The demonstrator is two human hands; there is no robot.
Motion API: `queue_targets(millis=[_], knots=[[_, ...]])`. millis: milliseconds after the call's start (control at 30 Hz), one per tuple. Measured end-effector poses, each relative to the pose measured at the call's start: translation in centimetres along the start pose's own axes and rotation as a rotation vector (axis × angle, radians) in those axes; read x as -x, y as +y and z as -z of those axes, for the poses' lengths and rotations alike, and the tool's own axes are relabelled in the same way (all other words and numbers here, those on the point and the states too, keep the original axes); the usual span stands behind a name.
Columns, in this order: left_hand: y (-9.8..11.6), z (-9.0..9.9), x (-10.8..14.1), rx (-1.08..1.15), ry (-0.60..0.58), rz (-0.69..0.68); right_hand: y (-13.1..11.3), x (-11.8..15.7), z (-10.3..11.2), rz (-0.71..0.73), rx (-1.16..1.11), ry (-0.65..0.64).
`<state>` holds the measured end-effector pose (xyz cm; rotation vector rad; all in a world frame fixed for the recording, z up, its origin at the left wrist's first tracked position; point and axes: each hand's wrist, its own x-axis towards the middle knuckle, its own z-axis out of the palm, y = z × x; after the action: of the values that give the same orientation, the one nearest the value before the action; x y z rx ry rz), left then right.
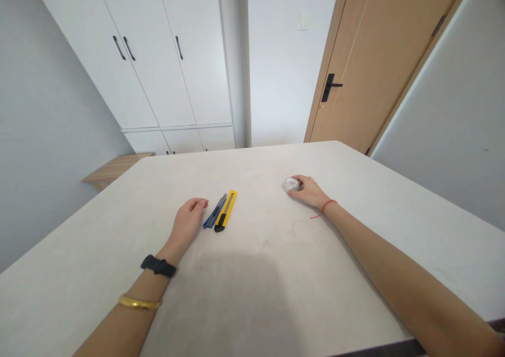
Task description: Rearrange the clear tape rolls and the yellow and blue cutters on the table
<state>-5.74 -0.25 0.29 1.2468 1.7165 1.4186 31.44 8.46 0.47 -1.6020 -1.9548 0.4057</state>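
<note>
My left hand rests on the table with its fingers curled together, and nothing shows in them. Just to its right lies a blue utility knife, close to the fingertips. A yellow utility knife with a black slider lies alongside the blue one, both slanting away from me. Farther right, my right hand has its thumb and fingers around a small roll of clear tape, which lies flat on the tabletop. The palm side of that hand is hidden.
The pale table spreads under both arms, its near edge showing at the lower right. Beyond it stand a white wardrobe and a wooden door. A wooden ledge shows past the table's left side.
</note>
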Motion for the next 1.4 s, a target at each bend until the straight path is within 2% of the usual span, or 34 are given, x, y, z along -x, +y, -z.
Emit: queue_targets(millis=[100, 233, 300, 367, 467, 533, 567, 633, 733, 867, 967, 1100, 1267, 1400], knots=[[0.5, -0.1, 0.7, -0.191, -0.161, -0.141, -0.6, 1.1, -0.5, 0.089, -0.056, -0.052], [1.1, 0.2, 1.5, -0.376, -0.425, -0.398, -1.4, 2.1, -0.5, 0.146, -0.098, -0.137], [1.3, 0.4, 1.8, -0.511, -0.568, -0.445, -1.9, 2.3, -0.1, 0.153, -0.105, -0.138], [1.5, 0.3, 2.4, -0.645, -0.654, -0.436, -2.8, 2.4, 0.5, 0.168, -0.115, -0.066], [2.0, -0.6, 4.0, -0.756, -0.686, -0.402, -5.6, 3.3, 1.1, 0.292, -0.124, 0.104], [2.5, -1.6, 5.3, -0.744, -0.719, -0.361, -8.3, 4.7, 0.6, 0.443, -0.116, 0.124], [2.7, -2.1, 5.9, -0.716, -0.744, -0.341, -9.8, 5.6, 0.0, 0.518, -0.114, 0.073], [2.9, -2.8, 6.9, -0.629, -0.792, -0.309, -12.3, 7.6, -1.4, 0.654, -0.112, -0.120], [3.0, -3.1, 7.5, -0.520, -0.852, -0.275, -14.1, 10.0, -3.4, 0.680, -0.080, -0.295], [3.0, -2.2, 6.8, -0.581, -0.917, -0.305, -13.5, 10.9, -4.5, 0.624, -0.005, -0.343], [3.0, -1.5, 6.2, -0.713, -0.956, -0.376, -12.7, 10.7, -4.5, 0.629, -0.013, -0.298], [3.3, -0.9, 5.6, -0.817, -0.924, -0.413, -12.6, 10.6, -4.4, 0.632, -0.026, -0.238], [3.7, 0.5, 4.6, -0.792, -0.927, -0.426, -12.5, 11.8, -3.1, 0.588, 0.004, -0.215], [3.4, 1.2, 3.9, -0.774, -0.941, -0.414, -11.3, 14.0, -1.3, 0.590, -0.026, -0.231]])
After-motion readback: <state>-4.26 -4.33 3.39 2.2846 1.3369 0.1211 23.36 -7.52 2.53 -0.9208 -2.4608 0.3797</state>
